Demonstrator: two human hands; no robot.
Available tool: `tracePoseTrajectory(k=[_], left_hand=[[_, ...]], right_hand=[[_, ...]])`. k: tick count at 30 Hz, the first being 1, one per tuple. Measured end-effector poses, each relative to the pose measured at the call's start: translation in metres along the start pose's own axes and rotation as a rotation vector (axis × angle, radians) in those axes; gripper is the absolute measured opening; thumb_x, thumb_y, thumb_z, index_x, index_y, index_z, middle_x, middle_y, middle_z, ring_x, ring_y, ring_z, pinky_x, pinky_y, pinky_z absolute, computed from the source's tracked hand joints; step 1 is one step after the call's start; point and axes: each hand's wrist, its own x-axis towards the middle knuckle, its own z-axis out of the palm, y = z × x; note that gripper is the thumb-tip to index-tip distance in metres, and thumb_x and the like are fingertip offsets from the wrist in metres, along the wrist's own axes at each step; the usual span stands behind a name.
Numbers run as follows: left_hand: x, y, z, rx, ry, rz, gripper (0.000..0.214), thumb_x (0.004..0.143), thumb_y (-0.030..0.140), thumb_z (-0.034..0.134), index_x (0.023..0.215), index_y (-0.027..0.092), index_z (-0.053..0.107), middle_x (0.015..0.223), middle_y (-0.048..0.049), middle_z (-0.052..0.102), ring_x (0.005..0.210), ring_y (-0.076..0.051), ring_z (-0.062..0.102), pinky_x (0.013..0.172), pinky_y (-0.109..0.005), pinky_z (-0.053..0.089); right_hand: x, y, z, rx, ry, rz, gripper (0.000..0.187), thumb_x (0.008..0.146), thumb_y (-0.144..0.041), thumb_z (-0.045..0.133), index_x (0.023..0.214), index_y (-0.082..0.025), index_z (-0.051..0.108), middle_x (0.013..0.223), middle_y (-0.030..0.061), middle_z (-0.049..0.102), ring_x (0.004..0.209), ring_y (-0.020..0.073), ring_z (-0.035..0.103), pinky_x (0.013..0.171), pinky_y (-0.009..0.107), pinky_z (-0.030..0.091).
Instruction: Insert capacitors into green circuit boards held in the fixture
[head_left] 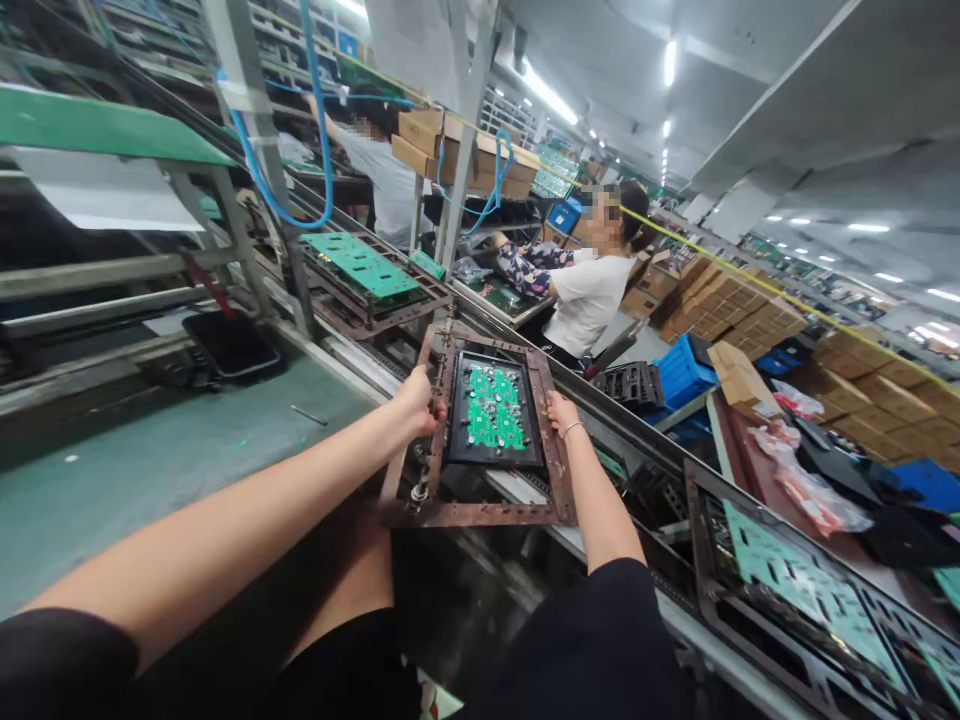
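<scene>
Both of my hands grip a brown rectangular carrier frame [480, 514], held tilted over the conveyor rail. My left hand [417, 405] is wrapped around its left bar. On the opposite bar, my right hand [562, 412] is closed, a thin bracelet at its wrist. Inside the frame sits a black tray [491, 357] bearing a green circuit board panel [495, 408] with several small components. A metal spring clamp [418, 494] stands at the frame's lower left corner. My fingertips are partly hidden by the bars.
Another carrier with a green board [364, 264] rests on the line ahead. More boards in frames [814, 590] lie at lower right. A green-topped bench [300, 400] is on the left. A co-worker in a white shirt [592, 300] sits across the conveyor. Blue bins [684, 368] stand beyond.
</scene>
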Motion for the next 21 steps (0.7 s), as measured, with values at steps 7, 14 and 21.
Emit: tracePoseTrajectory(k=[7,14,21], left_hand=[[0.0,-0.003,0.002,0.13,0.019,-0.017,0.037,0.091,0.05,0.036,0.079,0.019,0.051,0.059,-0.0017,0.044,0.044,-0.016,0.04,0.038,-0.024,0.031],[-0.016,0.002,-0.024,0.185,-0.191,-0.054,0.048,0.09,0.051,0.04,0.1,0.008,0.06,0.072,-0.0106,0.056,0.059,-0.023,0.053,0.052,-0.032,0.046],[-0.023,-0.01,-0.042,0.162,-0.316,0.05,0.058,0.093,0.051,0.033,0.11,0.001,0.059,0.077,-0.0126,0.06,0.069,-0.023,0.058,0.063,-0.029,0.048]], right_hand=[[0.007,-0.005,-0.01,-0.094,0.029,-0.066,0.03,0.093,-0.033,0.047,0.071,-0.015,0.053,0.048,-0.005,0.044,0.036,0.0061,0.037,0.034,0.017,0.025],[-0.145,0.03,0.019,-0.183,0.337,-0.717,0.033,0.095,-0.039,0.042,0.114,-0.015,0.055,0.116,0.0174,0.059,0.105,0.0227,0.059,0.089,0.038,0.05],[-0.27,0.099,0.157,-0.025,-0.001,-0.738,0.054,0.094,-0.049,0.046,0.132,-0.012,0.037,0.108,0.0144,0.066,0.096,0.0212,0.066,0.083,0.033,0.053]])
